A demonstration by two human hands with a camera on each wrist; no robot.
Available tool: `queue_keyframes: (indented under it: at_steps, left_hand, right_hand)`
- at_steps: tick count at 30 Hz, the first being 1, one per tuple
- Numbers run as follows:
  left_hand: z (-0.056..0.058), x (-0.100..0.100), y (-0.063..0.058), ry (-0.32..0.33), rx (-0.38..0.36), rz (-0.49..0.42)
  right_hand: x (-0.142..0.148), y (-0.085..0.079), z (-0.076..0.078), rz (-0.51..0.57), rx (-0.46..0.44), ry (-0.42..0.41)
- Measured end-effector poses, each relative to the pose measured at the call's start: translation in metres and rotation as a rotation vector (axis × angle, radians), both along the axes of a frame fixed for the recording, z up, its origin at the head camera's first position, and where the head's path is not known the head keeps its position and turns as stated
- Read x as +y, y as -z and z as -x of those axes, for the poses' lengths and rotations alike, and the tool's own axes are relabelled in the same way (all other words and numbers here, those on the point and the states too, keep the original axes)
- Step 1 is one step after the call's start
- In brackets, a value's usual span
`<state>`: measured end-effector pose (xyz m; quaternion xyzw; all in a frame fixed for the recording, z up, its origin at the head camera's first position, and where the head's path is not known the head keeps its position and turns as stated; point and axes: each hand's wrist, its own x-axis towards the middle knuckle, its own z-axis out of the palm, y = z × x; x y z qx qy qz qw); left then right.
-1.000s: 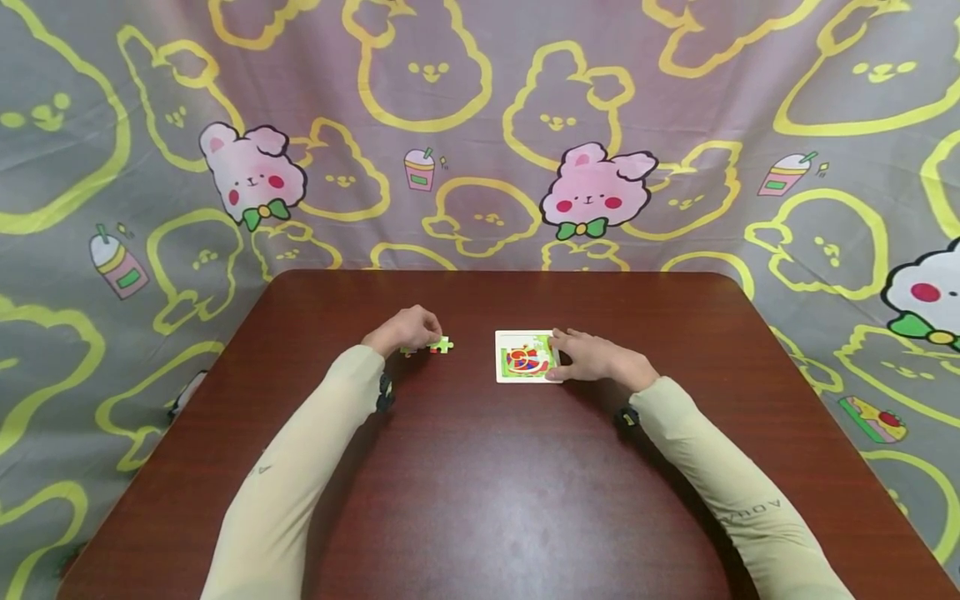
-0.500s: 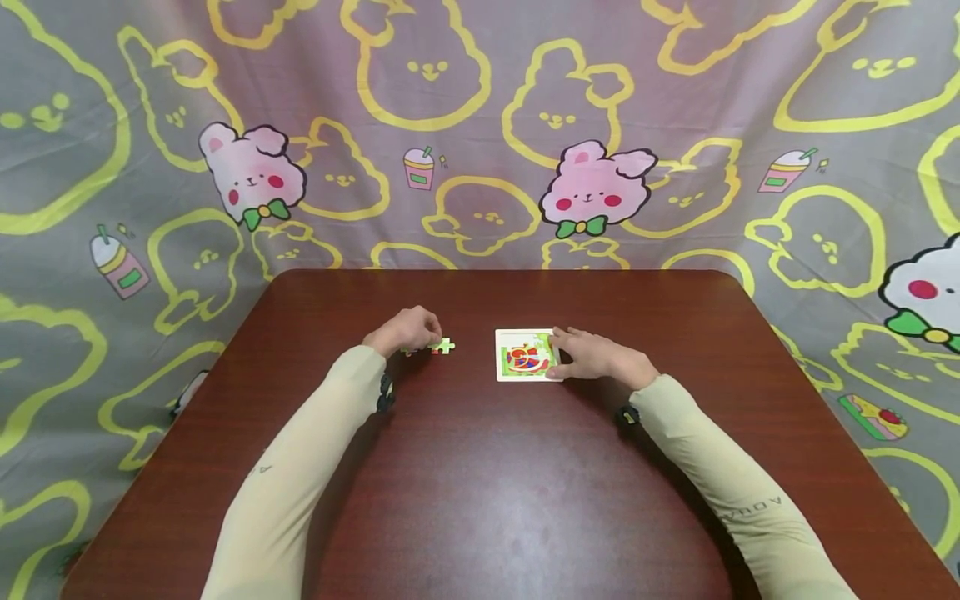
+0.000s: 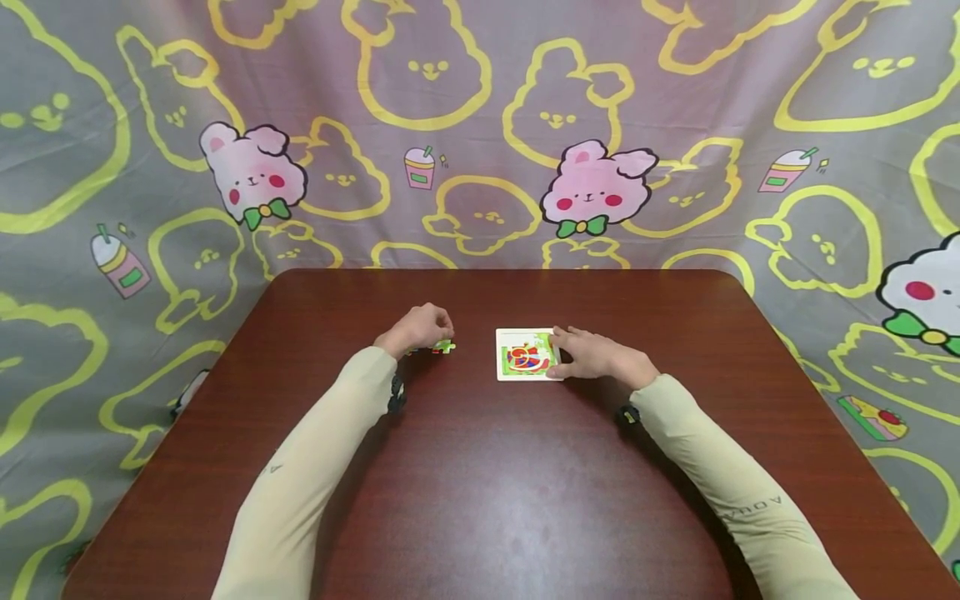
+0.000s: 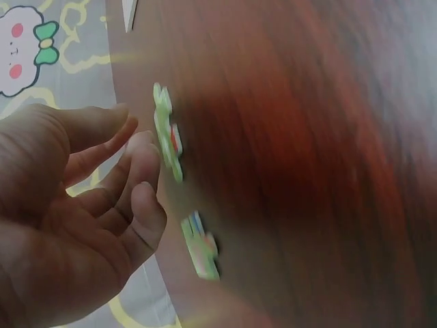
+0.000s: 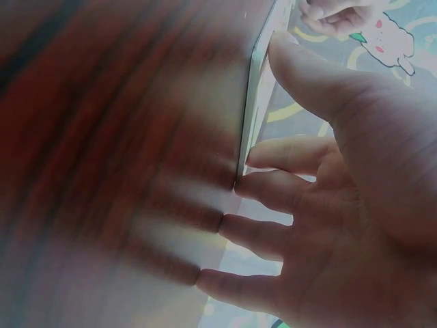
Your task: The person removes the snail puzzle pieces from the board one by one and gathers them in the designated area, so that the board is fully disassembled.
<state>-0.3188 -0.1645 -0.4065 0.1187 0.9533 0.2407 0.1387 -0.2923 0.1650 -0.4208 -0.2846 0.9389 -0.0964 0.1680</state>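
Note:
In the head view my left hand (image 3: 422,327) is over a green puzzle piece (image 3: 444,346) on the table. Seen from the left wrist, thumb and index tips come close together with nothing visible between them. Two puzzle pieces lie flat beyond the fingers, one green with red (image 4: 167,133), the other green with blue and white (image 4: 200,247). My right hand (image 3: 594,357) rests at the right side of a white-framed puzzle board (image 3: 517,377) with a red and blue snail picture. Its thumb (image 5: 293,65) and straight, spread fingers (image 5: 270,191) touch the board's edge and corner.
The brown wooden table (image 3: 487,467) has rounded far corners. Behind it and along both sides hangs a grey cartoon-print curtain (image 3: 480,150). A stretch of bare tabletop separates the loose pieces from the board.
My left hand has lifted a little and shifted right over the green piece. The right hand and the board stay where they were.

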Motion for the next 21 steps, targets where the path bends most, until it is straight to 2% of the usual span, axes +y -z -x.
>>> queue_keyframes:
  at_steps: [8, 13, 15, 21]
  left_hand:
    - [0.000, 0.022, 0.002, -0.030, 0.015, -0.109]
    - [-0.004, 0.036, 0.003, -0.051, -0.027, -0.211]
    - [-0.004, 0.042, 0.003, -0.051, -0.042, -0.245]
    - [-0.004, 0.058, 0.007, -0.026, -0.021, -0.322]
  right_hand:
    - [0.000, -0.001, 0.000, -0.010, 0.001, -0.007]
    - [-0.001, -0.002, -0.001, -0.011, -0.005, -0.004]
    - [-0.001, -0.002, -0.001, -0.011, -0.003, -0.003]
    - [-0.002, -0.002, -0.001, -0.012, 0.002, 0.002]
